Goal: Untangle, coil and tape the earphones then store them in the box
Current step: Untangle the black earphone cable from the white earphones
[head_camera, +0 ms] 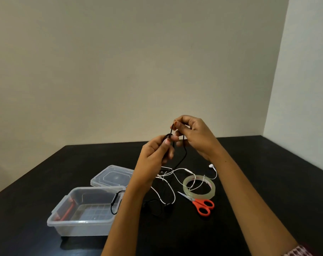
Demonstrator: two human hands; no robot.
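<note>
Currently, head view only: left hand (157, 154) and right hand (194, 139) both pinch black earphone cable (183, 157), raised above table. Lower run still knotted with white earphones (173, 193) lying across tape roll (199, 194). Risk: upward pull tightens knot, drags roll. Box (83, 228) open, nearby.
</note>
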